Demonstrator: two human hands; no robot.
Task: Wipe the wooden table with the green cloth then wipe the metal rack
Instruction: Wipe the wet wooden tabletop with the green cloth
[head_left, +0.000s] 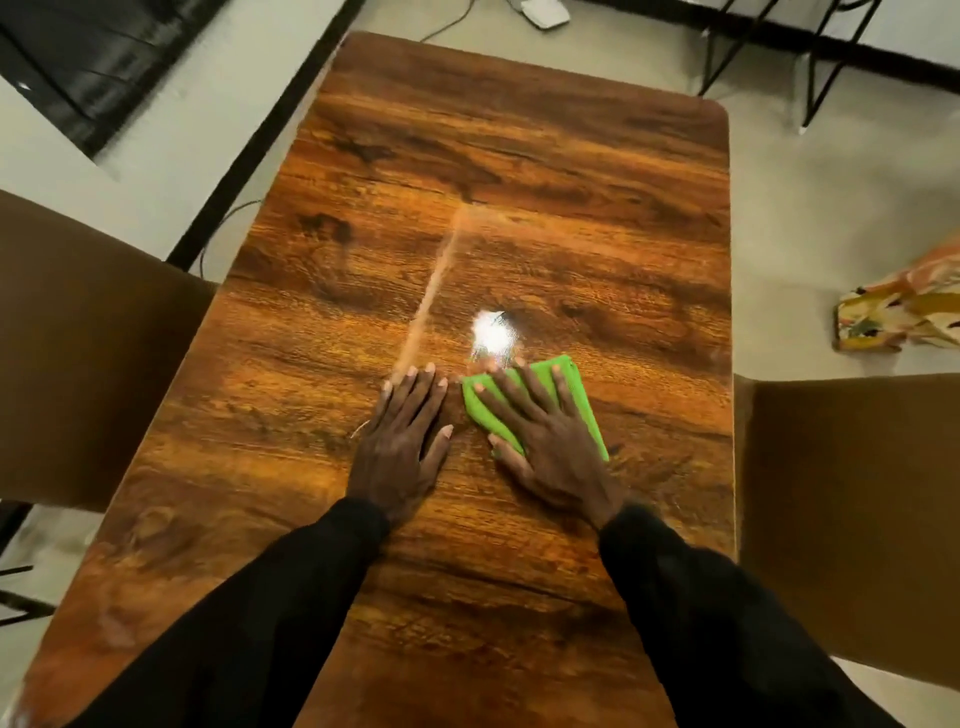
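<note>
The wooden table (519, 197) fills the middle of the head view, its grain dark and glossy with a bright light reflection near the centre. My right hand (545, 441) lies flat, fingers spread, pressing on the folded green cloth (480, 410), which peeks out around the fingers. My left hand (402, 441) rests flat on the bare wood just left of the cloth, holding nothing. A black metal frame (826, 57) stands at the top right; whether it is the rack I cannot tell.
Two brown chair backs flank the table, one at the left (88, 358) and one at the right (852, 525). A patterned cloth (898, 312) lies on the floor at the right. A white device (543, 11) with a cable sits beyond the table's far end.
</note>
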